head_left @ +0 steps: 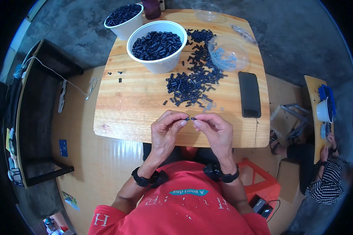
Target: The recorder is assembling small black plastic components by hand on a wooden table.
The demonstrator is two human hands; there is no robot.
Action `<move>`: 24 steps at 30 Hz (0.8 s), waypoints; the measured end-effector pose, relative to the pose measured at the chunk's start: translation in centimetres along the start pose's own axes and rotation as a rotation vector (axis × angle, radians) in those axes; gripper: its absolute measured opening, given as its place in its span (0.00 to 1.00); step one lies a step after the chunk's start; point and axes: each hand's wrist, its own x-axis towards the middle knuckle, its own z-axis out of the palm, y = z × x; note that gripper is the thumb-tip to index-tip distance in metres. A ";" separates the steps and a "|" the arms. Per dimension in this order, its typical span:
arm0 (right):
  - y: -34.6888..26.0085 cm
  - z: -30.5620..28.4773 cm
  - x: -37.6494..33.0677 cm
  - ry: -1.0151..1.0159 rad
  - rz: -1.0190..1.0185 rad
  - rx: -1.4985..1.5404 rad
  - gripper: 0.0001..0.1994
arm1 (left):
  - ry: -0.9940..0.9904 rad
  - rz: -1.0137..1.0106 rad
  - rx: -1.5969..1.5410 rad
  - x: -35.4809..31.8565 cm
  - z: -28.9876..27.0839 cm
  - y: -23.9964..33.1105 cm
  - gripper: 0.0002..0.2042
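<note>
Over the near edge of the wooden table point(121, 105), both hands meet with their fingertips almost touching. My left hand point(166, 127) pinches a small black plastic piece point(187, 118) between thumb and forefinger. Facing it, my right hand point(213, 127) pinches another small black piece point(193, 118); a narrow gap seems to lie between the two. Just beyond my fingers spreads a loose pile of short black tubular parts point(188, 88). A few small clear bits point(210, 106) lie at its near side.
Two white tubs, one nearer point(161, 65) and one farther point(125, 28), hold black parts. A clear bowl point(239, 58) contains small clear bits; another clear bowl point(208, 15) stands behind. A phone point(250, 94) lies at right. Another person point(325, 176) sits at a table far right.
</note>
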 end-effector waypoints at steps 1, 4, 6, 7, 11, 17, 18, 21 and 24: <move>0.0 0.0 0.0 -0.006 -0.004 -0.056 0.08 | -0.001 0.036 -0.002 0.0 0.0 0.0 0.07; -0.2 0.2 0.0 -0.006 -0.029 -0.134 0.06 | -0.006 0.083 0.027 -0.1 -0.1 0.2 0.08; -0.1 0.2 0.1 -0.005 -0.045 -0.147 0.06 | -0.011 0.094 0.057 -0.1 -0.2 0.3 0.08; 0.0 0.3 0.2 -0.001 -0.063 -0.161 0.07 | -0.015 0.108 0.066 -0.1 -0.2 0.3 0.08; -0.3 0.3 0.1 -0.010 -0.061 -0.191 0.06 | -0.021 0.116 0.074 -0.2 -0.3 0.0 0.08; -0.8 0.4 0.0 -0.011 -0.134 -0.297 0.05 | -0.052 0.088 0.120 -0.5 -0.5 0.2 0.07; -1.0 0.4 0.0 -0.021 -0.178 -0.361 0.05 | -0.051 0.086 0.119 -0.5 -0.5 0.1 0.07; -1.3 0.2 0.3 -0.064 -0.285 -0.499 0.05 | -0.060 0.119 0.161 -0.5 -0.8 0.1 0.07; -1.6 0.0 0.6 -0.134 -0.355 -0.578 0.05 | -0.124 0.088 0.253 -0.3 -1.4 0.4 0.07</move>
